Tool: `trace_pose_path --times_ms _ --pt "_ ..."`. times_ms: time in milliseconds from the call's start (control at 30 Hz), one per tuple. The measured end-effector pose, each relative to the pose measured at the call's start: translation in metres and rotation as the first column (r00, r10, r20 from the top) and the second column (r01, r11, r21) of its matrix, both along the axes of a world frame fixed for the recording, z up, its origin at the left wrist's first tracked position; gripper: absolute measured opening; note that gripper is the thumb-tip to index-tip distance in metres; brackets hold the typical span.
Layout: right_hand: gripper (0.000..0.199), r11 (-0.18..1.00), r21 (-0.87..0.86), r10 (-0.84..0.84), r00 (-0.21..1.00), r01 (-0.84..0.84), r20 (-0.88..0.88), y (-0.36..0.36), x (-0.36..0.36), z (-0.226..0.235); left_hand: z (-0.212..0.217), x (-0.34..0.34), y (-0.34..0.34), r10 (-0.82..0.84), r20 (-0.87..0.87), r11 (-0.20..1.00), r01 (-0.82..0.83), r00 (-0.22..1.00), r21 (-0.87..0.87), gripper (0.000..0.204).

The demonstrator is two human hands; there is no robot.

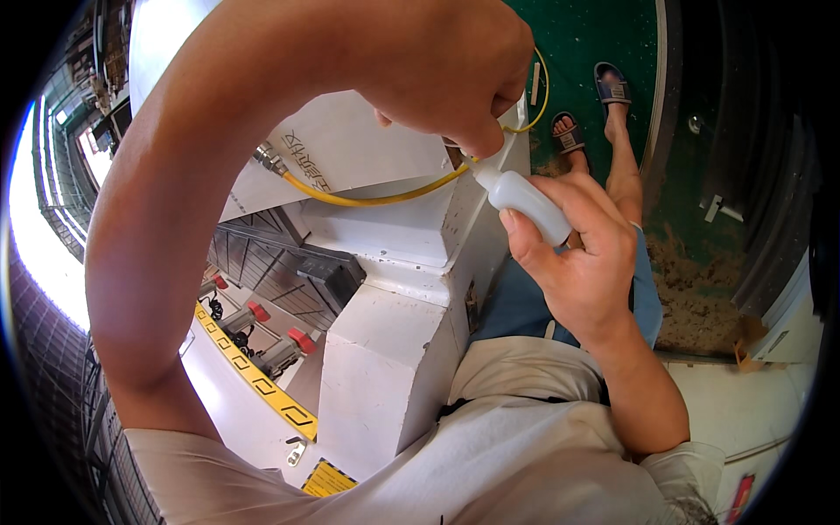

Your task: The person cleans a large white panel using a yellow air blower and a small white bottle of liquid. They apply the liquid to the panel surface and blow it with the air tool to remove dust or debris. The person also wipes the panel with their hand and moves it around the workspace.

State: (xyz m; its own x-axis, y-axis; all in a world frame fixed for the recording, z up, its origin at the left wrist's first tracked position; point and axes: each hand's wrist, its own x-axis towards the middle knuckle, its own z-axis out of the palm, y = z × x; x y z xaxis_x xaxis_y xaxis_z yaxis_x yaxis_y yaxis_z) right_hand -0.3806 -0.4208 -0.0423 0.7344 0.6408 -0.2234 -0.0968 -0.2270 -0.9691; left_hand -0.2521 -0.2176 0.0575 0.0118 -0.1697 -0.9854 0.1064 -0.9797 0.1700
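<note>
Head view, looking down past a light shirt to a white machine housing (385,350). Left hand (455,61) raised at top centre, fingers curled tight into a near fist, thumb and forefinger pinched together at a yellow hose (376,198) right where it meets the bottle's tip; exact grip on the hose partly hidden by the knuckles. Right hand (577,254) just below and to the right, wrapped around a small white squeeze bottle (525,203), thumb along the near side, fingers closed over the far side, nozzle aimed up and left at the left fingertips. Yellow hose curving left across the white housing to a metal fitting (267,158). Lower left: three clamps with red handles (262,328) beside a yellow and black striped strip (254,381). Upper right: green floor (595,35), with two sandalled feet (595,105) on it, and blue shorts (525,306) under the right wrist.
</note>
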Motion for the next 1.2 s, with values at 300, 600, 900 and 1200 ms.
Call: trace_pose_path --times_ms 300,600,900,1200 --pt "0.025 0.998 0.022 0.058 0.998 -0.059 0.027 -0.003 0.004 0.008 0.004 0.001 -0.001 0.033 0.000 0.999 -0.033 0.999 0.011 0.028" --pt "0.029 0.999 0.034 0.035 0.996 -0.032 -0.088 -0.001 -0.004 0.002 0.009 -0.003 -0.002 0.065 0.044 0.998 -0.066 0.997 0.015 0.029" --pt "0.028 0.998 0.008 -0.057 0.993 0.058 -0.108 -0.014 -0.013 -0.002 0.012 -0.036 0.025 0.287 0.570 0.945 -0.326 0.770 -0.035 0.038" --pt "0.032 0.994 0.069 -0.021 0.770 0.084 -0.638 -0.010 -0.036 0.008 -0.006 -0.132 0.089 0.338 0.926 0.719 -0.589 -0.168 -0.370 0.033"
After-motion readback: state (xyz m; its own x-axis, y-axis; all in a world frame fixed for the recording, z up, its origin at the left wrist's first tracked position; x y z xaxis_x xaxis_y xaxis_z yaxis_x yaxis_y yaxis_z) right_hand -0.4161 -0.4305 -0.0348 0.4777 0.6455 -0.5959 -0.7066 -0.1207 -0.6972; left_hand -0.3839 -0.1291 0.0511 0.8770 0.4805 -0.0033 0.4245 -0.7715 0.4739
